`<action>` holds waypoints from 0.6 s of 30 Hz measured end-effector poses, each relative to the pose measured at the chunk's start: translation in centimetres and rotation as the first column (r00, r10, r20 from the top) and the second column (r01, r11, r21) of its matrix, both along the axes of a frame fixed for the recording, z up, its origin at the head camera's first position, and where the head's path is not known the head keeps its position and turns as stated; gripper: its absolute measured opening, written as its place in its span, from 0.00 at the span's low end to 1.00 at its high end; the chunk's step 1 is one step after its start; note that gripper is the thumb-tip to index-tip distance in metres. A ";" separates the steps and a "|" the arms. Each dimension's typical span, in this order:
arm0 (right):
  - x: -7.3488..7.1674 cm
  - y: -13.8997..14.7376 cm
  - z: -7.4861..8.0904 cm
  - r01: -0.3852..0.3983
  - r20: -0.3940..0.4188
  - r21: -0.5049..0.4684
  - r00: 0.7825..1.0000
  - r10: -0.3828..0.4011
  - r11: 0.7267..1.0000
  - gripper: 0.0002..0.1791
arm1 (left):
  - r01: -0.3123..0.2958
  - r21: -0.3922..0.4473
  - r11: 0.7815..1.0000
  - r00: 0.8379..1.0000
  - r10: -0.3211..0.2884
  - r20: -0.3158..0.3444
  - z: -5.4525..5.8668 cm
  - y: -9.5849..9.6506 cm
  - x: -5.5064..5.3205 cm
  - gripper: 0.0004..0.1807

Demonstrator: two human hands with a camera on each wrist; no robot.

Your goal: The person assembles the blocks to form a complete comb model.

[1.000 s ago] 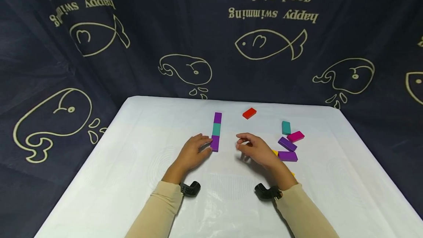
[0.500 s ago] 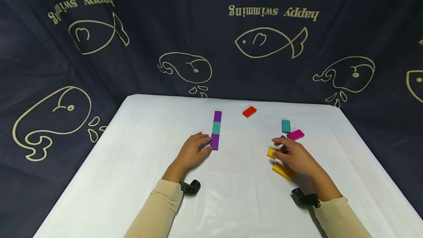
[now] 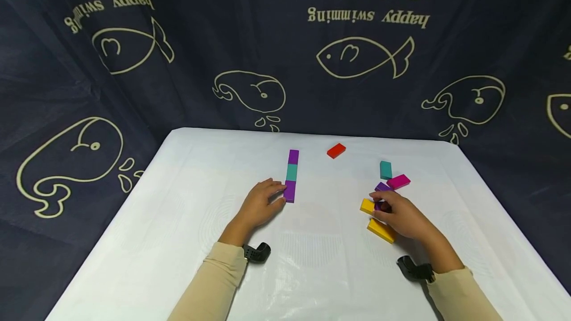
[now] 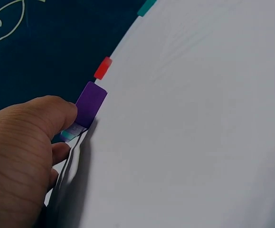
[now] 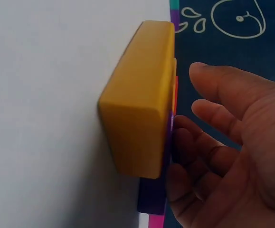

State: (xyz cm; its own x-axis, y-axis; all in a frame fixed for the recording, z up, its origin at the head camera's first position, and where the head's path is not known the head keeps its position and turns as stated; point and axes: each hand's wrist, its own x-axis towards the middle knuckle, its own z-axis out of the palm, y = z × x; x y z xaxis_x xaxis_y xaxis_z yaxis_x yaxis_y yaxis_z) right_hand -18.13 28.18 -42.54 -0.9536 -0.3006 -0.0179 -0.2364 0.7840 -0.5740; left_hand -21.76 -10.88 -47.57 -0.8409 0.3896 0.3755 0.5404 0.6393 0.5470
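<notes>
Three blocks stand end to end in a row: a near purple block [image 3: 290, 193], a teal block [image 3: 292, 172] and a far purple block [image 3: 293, 156]. My left hand [image 3: 256, 207] rests its thumb and fingertips against the left side of the near one; the left wrist view shows the thumb [image 4: 63, 111] touching it. My right hand [image 3: 401, 214] is over the pile at right, thumb and index finger apart. Nearest its fingertips are a yellow block [image 3: 367, 206] and a purple block [image 3: 379, 206], mostly hidden by the hand. Another yellow block [image 3: 381, 231] lies just nearer me.
Behind the right hand lie a purple block [image 3: 382, 187], a pink block [image 3: 398, 182] and a teal block [image 3: 385, 170]. A red block [image 3: 336, 150] lies alone near the back of the white table [image 3: 214, 162]. A dark printed cloth [image 3: 285, 48] hangs behind.
My right hand has moved right, from the middle of the table to the pile, then settled slightly lower there. The left hand and the row have stayed put.
</notes>
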 end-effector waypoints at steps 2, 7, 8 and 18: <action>0.0 -0.1 -0.2 -0.002 -0.001 0.011 1.000 0.002 1.000 0.26 | 0.002 -0.001 1.000 1.000 -0.002 0.003 0.0 0.0 0.0 0.21; -0.1 -0.4 -0.3 -0.006 0.002 0.045 1.000 0.006 0.999 0.26 | -0.001 -0.005 1.000 1.000 0.001 -0.001 0.0 0.0 0.0 0.21; -0.1 -0.5 -0.3 -0.004 0.005 0.051 1.000 0.003 0.999 0.26 | -0.002 -0.006 1.000 1.000 0.002 -0.004 0.0 0.0 0.0 0.21; -0.6 -0.9 -0.3 0.007 0.028 0.087 1.000 -0.010 0.996 0.27 | 0.005 0.000 1.000 1.000 -0.005 0.004 0.2 0.0 0.2 0.21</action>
State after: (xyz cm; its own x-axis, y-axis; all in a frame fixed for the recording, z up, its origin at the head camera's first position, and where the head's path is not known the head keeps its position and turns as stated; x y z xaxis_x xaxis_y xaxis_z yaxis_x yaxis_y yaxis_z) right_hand -18.78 27.25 -42.83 -0.9548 -0.2886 -0.0706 -0.2141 0.8332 -0.5098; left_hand -21.60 -10.90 -47.37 -0.8406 0.3937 0.3721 0.5413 0.6367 0.5492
